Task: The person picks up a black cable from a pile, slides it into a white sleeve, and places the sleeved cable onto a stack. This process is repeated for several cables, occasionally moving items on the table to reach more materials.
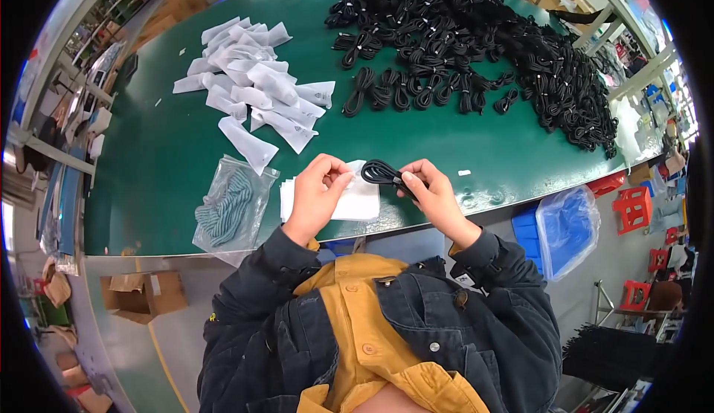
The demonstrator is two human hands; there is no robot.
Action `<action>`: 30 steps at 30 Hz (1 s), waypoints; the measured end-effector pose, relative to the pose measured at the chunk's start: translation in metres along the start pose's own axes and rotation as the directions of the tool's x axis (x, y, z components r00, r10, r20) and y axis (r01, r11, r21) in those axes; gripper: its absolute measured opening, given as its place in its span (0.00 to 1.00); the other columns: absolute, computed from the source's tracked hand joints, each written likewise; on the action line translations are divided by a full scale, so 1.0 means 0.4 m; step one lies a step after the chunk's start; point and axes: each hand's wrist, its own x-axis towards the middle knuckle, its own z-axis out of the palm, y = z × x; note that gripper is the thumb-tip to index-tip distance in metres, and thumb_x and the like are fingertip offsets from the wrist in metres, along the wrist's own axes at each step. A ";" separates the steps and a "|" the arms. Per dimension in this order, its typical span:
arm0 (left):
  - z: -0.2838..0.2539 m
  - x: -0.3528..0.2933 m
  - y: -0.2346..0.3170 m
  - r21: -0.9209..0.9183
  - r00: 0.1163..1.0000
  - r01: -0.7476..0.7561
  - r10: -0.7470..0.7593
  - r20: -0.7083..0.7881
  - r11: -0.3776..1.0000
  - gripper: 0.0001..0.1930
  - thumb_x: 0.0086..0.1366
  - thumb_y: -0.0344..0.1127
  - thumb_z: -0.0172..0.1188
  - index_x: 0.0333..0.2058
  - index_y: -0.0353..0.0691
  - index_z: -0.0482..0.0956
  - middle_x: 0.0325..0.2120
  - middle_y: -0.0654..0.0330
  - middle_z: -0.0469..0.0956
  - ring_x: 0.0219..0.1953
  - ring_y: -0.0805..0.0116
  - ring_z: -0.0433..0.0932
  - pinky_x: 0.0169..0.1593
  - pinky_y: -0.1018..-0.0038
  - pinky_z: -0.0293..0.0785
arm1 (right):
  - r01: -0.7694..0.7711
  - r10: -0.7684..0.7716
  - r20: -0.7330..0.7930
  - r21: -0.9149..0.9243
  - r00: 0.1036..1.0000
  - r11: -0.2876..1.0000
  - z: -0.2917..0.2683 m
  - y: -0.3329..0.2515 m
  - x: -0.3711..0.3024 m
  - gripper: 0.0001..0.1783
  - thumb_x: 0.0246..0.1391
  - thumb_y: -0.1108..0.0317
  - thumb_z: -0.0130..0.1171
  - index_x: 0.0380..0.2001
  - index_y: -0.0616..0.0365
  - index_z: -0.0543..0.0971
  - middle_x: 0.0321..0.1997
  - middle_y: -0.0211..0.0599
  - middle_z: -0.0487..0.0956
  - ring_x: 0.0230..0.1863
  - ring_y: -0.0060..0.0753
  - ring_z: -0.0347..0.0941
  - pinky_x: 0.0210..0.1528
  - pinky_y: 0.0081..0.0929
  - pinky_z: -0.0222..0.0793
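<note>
My right hand (433, 196) grips one end of a coiled black cable (381, 173), its loops pointing left toward my other hand. With thumb and forefinger pinched, my left hand (321, 190) holds the edge of a translucent white pouch (357, 167), right beside the cable's loops. Below both hands lies a stack of flat white pouches (359, 203) near the table's front edge. The cable looks to be outside the pouch, though the pouch is partly hidden by my fingers.
Filled white pouches (256, 89) lie heaped at the far left of the green table (149, 182). A large pile of coiled black cables (461, 34) covers the far right. A clear bag with striped cloth (230, 205) rests left of me. A blue bin (561, 231) stands right, below the table.
</note>
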 end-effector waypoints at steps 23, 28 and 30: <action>-0.019 -0.040 -0.137 0.042 0.982 0.151 -0.155 0.107 0.988 0.08 0.60 0.23 0.63 0.38 0.37 0.75 0.29 0.65 0.75 0.35 0.78 0.74 0.41 0.77 0.72 | 0.299 -0.230 0.253 -0.287 0.940 0.910 0.085 0.063 0.052 0.19 0.49 0.77 0.63 0.45 0.59 0.72 0.39 0.39 0.80 0.43 0.32 0.79 0.47 0.30 0.74; -0.011 -0.073 -0.126 -0.039 0.962 0.262 -0.258 0.085 0.964 0.06 0.61 0.24 0.64 0.36 0.35 0.76 0.28 0.64 0.79 0.33 0.78 0.76 0.39 0.78 0.73 | 0.335 -0.273 0.248 -0.263 0.930 0.904 0.102 0.069 0.050 0.19 0.51 0.75 0.63 0.46 0.59 0.71 0.39 0.40 0.80 0.43 0.34 0.80 0.48 0.32 0.75; -0.008 -0.065 -0.133 -0.016 0.965 0.250 -0.247 0.085 0.968 0.06 0.61 0.25 0.64 0.36 0.35 0.77 0.28 0.64 0.80 0.33 0.78 0.76 0.38 0.78 0.74 | 0.309 -0.258 0.219 -0.248 0.941 0.918 0.098 0.071 0.032 0.19 0.52 0.74 0.64 0.46 0.59 0.71 0.39 0.39 0.80 0.43 0.33 0.80 0.48 0.31 0.74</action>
